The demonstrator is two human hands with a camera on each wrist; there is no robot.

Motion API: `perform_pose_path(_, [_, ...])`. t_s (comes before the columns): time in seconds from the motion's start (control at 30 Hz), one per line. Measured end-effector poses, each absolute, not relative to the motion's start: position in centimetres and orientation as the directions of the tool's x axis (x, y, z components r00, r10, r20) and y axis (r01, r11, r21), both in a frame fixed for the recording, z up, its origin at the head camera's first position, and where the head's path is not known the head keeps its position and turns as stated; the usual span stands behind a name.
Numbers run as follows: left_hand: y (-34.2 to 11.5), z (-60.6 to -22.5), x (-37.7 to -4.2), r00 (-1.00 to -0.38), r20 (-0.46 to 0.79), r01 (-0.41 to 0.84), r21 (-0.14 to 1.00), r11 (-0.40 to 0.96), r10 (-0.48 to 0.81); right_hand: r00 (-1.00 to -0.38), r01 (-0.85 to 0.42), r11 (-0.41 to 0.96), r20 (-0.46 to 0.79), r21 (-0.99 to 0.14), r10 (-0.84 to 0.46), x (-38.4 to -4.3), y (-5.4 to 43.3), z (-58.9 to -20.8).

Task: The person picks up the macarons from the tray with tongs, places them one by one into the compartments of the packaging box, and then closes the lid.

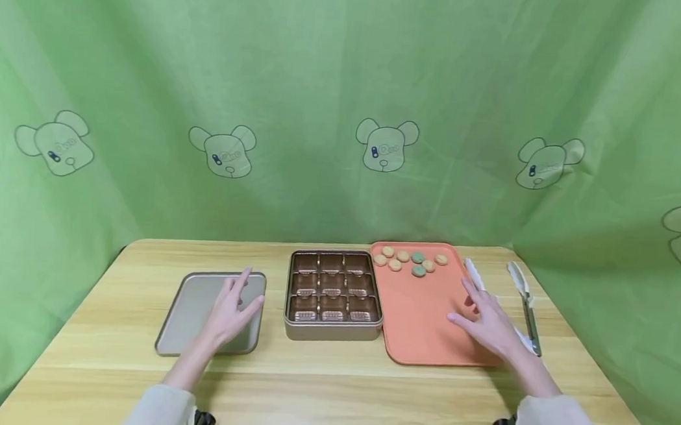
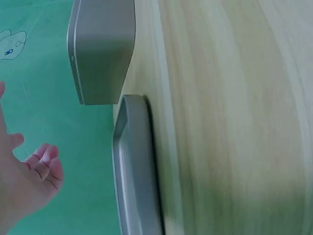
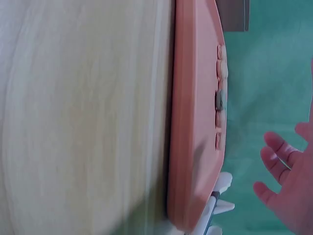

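Observation:
My left hand [image 1: 230, 315] hovers over a shallow grey metal lid [image 1: 194, 307], fingers loosely extended and holding nothing. On the other side, my right hand [image 1: 488, 325] is above the right part of an orange tray [image 1: 415, 327], its fingers relaxed and apart from the tray. Several small round cookies, mostly tan [image 1: 403, 256] with a couple of green ones [image 1: 419, 270], lie near the tray's far edge. Between lid and tray stands a grey tin [image 1: 333, 332] with a brown divided insert [image 1: 332, 282]; its compartments hold nothing visible.
Tongs [image 1: 529, 308] with pale tips and a dark handle lie right of the tray, partly behind my right hand. The tin's right side adjoins the tray. All of it rests on a wooden table [image 1: 329, 394], with a green curtain [image 1: 302, 73] behind and at both sides.

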State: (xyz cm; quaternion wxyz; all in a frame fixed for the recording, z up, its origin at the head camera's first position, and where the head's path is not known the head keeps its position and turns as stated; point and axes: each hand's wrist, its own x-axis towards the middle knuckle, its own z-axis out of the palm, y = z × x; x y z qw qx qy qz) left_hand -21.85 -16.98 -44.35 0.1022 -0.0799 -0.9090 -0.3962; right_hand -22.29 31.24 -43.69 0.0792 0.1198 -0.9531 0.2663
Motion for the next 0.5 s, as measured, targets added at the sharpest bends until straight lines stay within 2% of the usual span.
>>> perform_pose_path(0.23, [-16.7, -44.9, -22.4, -0.965, 0.228, 0.259, 0.765, 0.590, 0.128, -0.975, -0.198, 0.820, 0.196, -0.537, -0.107, -21.9, 32.3, -43.7])
perform_pose_path(0.5, [-15.7, -45.3, -22.5, -0.955, 0.133, 0.250, 0.842, 0.478, 0.264, -0.986, -0.018, 0.893, 0.154, -0.450, 0.058, -21.1, 33.9, -43.4])
